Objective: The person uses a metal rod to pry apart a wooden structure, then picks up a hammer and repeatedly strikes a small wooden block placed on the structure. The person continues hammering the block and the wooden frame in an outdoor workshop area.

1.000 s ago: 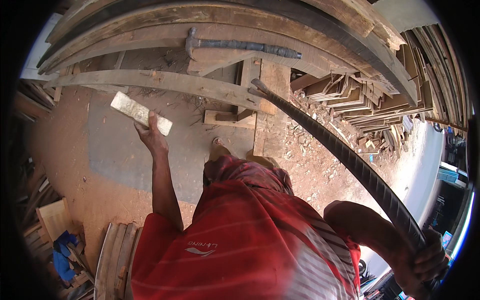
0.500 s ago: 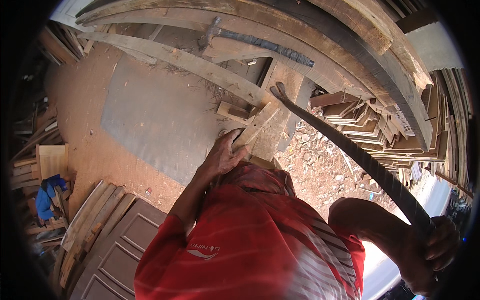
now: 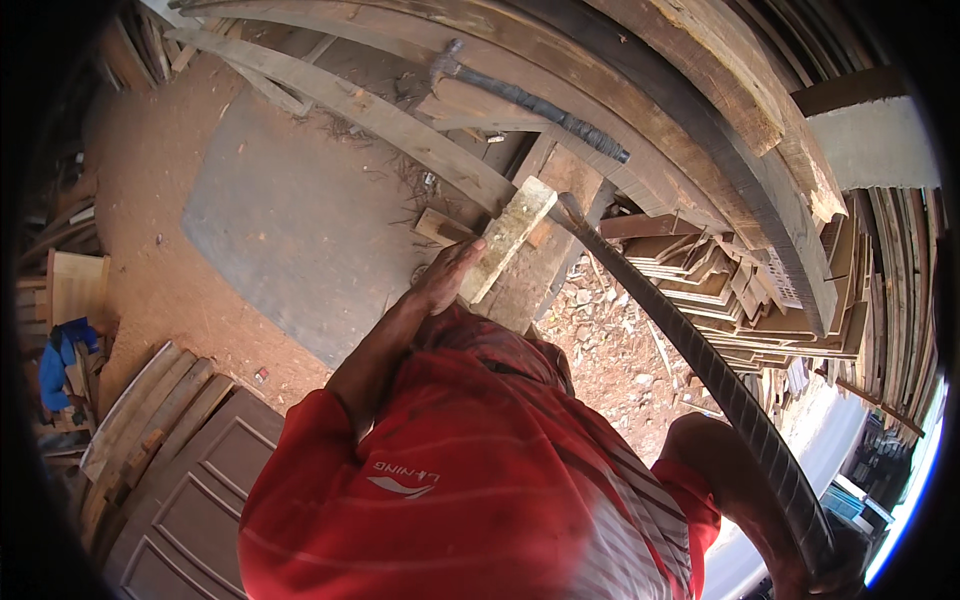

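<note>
Since a second ago left hand point(image 3: 445, 275) dropped from the 11 o'clock reach to centre frame; its grip is wrapped round the lower end of the short pale rectangular wood block point(image 3: 505, 240), tilted toward 1 o'clock. Right hand point(image 3: 815, 575) at 5 o'clock is clenched on the long dark ribbed steel bar point(image 3: 700, 360), tip just beside the block's top.

Ground: bare reddish earth point(image 3: 150, 190), strewn with rubble and overlain by a grey slab point(image 3: 290, 240). Long planks point(image 3: 640, 70) are stacked along the top and right. Panelled doors point(image 3: 190, 490) are laid flat at lower left. Daylight throughout.
</note>
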`<state>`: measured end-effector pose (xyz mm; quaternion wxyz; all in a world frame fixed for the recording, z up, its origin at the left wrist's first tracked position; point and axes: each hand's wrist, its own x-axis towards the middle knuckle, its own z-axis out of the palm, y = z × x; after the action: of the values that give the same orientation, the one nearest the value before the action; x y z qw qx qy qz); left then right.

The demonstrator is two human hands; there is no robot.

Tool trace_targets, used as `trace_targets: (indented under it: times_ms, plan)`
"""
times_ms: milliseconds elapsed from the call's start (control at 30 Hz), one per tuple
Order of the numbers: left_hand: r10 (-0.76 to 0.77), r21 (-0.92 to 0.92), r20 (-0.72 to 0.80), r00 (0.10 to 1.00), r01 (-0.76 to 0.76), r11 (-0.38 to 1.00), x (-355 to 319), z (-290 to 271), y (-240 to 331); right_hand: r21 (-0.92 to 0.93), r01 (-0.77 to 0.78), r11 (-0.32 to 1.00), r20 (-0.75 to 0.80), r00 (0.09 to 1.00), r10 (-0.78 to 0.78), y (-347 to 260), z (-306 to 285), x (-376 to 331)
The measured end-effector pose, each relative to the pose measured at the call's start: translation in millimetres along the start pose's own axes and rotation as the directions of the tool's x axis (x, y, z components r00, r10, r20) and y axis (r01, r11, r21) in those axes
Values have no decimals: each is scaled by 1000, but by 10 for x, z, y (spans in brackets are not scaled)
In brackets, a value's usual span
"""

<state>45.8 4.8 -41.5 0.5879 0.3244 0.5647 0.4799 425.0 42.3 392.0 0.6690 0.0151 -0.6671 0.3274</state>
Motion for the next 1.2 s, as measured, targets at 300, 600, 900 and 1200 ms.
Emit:
trace_targets:
  times_ms: [300,600,900,1200]
  plan:
    - [21,303,-3,1000,-19,953,-35,-177,245,-62,-29,998,-19,999,28,159,493,-216]
    - [-33,355,25,999,22,935,-167,-282,454,-53,-40,998,-16,999,39,160,768,-276]
    - [13,392,-23,1000,-3,920,-197,-338,313,-33,-39,999,-6,999,39,84,945,-323]
    - [43,309,48,998,-56,950,-240,-278,465,-18,-41,999,-7,999,41,82,926,-324]
